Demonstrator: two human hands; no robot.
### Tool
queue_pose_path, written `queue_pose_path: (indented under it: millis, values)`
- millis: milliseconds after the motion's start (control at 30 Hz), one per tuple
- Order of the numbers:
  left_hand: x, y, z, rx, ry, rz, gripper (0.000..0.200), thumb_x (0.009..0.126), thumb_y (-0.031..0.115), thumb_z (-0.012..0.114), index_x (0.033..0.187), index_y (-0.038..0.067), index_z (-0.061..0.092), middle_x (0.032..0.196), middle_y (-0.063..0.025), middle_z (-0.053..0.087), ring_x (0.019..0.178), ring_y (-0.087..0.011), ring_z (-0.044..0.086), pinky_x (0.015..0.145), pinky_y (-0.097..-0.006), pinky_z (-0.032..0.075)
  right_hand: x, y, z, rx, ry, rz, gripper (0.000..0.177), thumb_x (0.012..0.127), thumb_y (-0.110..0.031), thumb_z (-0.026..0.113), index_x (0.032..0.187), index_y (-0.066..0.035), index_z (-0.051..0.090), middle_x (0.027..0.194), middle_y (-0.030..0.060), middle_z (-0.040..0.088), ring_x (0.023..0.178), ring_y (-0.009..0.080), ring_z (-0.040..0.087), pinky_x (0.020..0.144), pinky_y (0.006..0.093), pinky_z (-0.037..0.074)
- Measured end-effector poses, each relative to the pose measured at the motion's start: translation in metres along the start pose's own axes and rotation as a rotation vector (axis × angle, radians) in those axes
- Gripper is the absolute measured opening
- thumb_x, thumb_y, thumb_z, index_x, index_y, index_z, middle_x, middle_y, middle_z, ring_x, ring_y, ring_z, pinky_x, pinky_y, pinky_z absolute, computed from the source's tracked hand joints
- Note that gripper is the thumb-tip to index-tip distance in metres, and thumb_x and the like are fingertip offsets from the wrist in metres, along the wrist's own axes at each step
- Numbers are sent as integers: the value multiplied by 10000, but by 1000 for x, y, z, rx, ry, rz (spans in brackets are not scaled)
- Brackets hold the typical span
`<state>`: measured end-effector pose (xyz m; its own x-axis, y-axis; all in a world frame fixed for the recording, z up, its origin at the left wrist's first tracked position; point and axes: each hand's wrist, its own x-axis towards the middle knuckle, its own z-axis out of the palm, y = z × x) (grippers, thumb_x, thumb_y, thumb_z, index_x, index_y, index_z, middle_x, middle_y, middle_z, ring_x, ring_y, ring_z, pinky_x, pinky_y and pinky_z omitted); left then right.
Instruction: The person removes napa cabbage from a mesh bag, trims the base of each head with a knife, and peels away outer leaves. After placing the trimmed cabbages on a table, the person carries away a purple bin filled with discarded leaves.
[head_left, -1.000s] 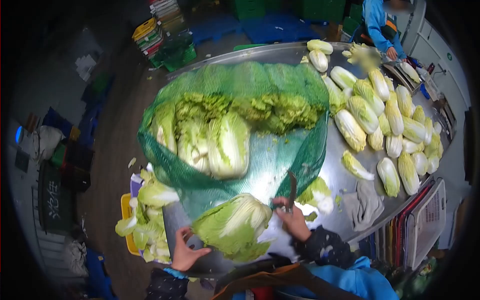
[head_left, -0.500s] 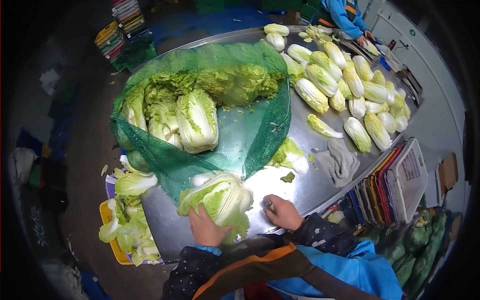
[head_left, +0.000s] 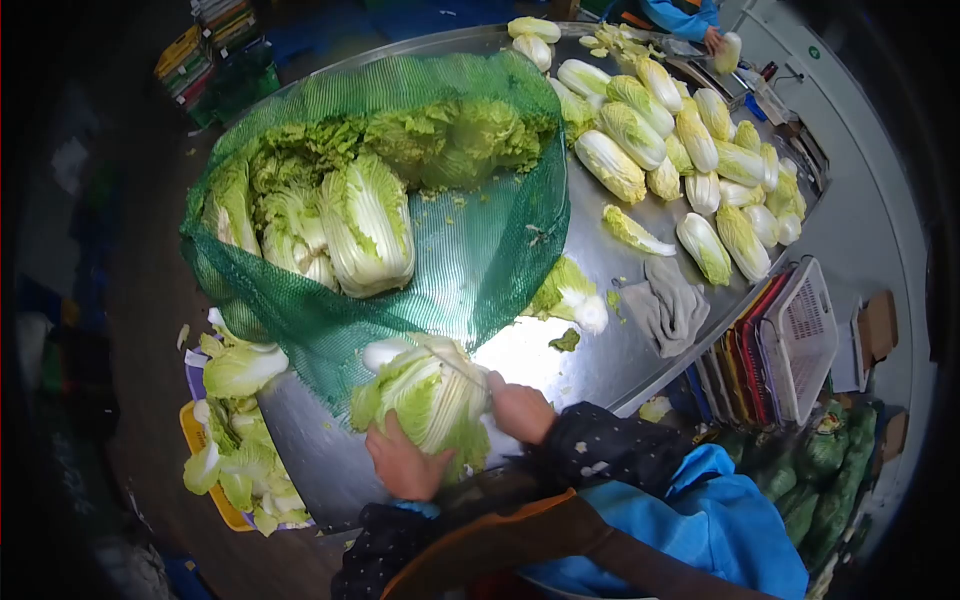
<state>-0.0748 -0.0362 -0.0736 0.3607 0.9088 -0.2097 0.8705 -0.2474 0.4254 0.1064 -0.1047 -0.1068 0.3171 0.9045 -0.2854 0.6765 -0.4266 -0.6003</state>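
Observation:
A leafy napa cabbage (head_left: 425, 395) lies on its side on the metal table, its white base end to the right. My left hand (head_left: 405, 462) grips its near side, fingers and thumb apart against the leaves. At the base end, my right hand (head_left: 522, 408) is closed around a knife, mostly hidden by the fingers; its thin blade (head_left: 462, 366) lies against the cabbage. Just beyond is a green mesh sack (head_left: 480, 260), open towards me, with several untrimmed cabbages (head_left: 368, 230) inside. A loose leafy piece (head_left: 570, 297) rests right of the sack.
Several trimmed cabbages (head_left: 630, 135) cover the table's far right. A grey cloth (head_left: 665, 305) lies near the right edge, beside stacked plastic baskets (head_left: 800, 340). Cut leaves fill a yellow crate (head_left: 195, 430) at lower left. A co-worker's hand (head_left: 713, 40) holds a cabbage at the far end.
My right hand has moved left, bringing the knife to the cabbage's base end. My left hand stays on the cabbage. The co-worker has lifted a cabbage. The whole view has shifted slightly.

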Motion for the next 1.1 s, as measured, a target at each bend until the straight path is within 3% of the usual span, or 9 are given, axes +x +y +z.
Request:
queue_pose_path:
  millis: [233, 533, 633, 800, 867, 933, 1000, 1033, 1100]
  values:
    - [-12, -5, 14, 64, 178, 146, 981, 485, 307, 859, 1268, 16, 345, 1225, -289, 355, 1098, -440, 380, 918, -499, 337, 1, 3, -13, -100, -107, -48, 270, 749, -53, 518, 972, 34, 392, 702, 242, 596, 682, 422, 595, 600, 498, 465]
    - [-19, -8, 28, 78, 241, 175, 977, 496, 354, 833, 1293, 68, 344, 1235, -306, 353, 1107, -458, 379, 900, -563, 322, -1, 9, -9, -170, -136, 33, 293, 744, -55, 520, 982, 59, 392, 699, 240, 600, 686, 417, 598, 612, 492, 468]
    - [-19, -11, 28, 89, 245, 194, 974, 507, 358, 827, 1298, 67, 340, 1241, -303, 355, 1104, -458, 379, 897, -560, 327, -8, -9, -28, -218, -215, 92, 298, 736, -60, 523, 983, 56, 404, 741, 247, 614, 721, 413, 613, 634, 483, 485]
    - [-11, -11, 26, 131, 279, 201, 1014, 484, 371, 838, 1303, 48, 334, 1224, -270, 371, 1104, -450, 380, 900, -537, 342, 7, 20, 1, -285, -198, 119, 261, 768, -65, 489, 990, 49, 412, 769, 240, 619, 748, 396, 623, 644, 482, 488]
    - [-5, -17, 17, 1, 103, 91, 1023, 492, 399, 841, 1298, 34, 327, 1237, -265, 360, 1123, -432, 373, 919, -514, 351, 7, 22, 0, -295, -185, 115, 249, 776, -66, 477, 990, 46, 415, 776, 240, 620, 755, 395, 622, 651, 482, 489]
    - [56, -75, 11, -219, -37, 351, 1082, 475, 452, 844, 1303, 6, 310, 1221, -283, 393, 1139, -403, 392, 944, -486, 356, 5, 19, -2, -298, -185, 121, 230, 785, -63, 455, 989, 40, 422, 795, 244, 620, 773, 398, 620, 677, 485, 487]
    - [110, -83, -39, -886, -505, -90, 1167, 445, 502, 845, 1325, -19, 283, 1201, -271, 443, 1109, -388, 448, 945, -473, 368, 4, 19, -2, -294, -171, 107, 229, 783, -60, 453, 988, 38, 422, 800, 244, 621, 776, 399, 619, 681, 487, 485]
    - [116, -71, -47, -888, -491, -81, 1167, 445, 502, 845, 1325, -19, 283, 1201, -271, 443, 1109, -388, 448, 945, -473, 368, 7, 20, -4, -293, -154, 102, 228, 782, -57, 451, 988, 36, 423, 805, 245, 621, 779, 400, 618, 685, 489, 484]
    - [112, -37, -55, -15, 306, 422, 1218, 444, 544, 839, 1361, 2, 249, 1208, -250, 469, 1130, -379, 477, 954, -450, 384, 6, 24, 2, -282, -127, 108, 230, 785, -68, 448, 993, 30, 428, 810, 241, 623, 777, 401, 617, 680, 491, 483]
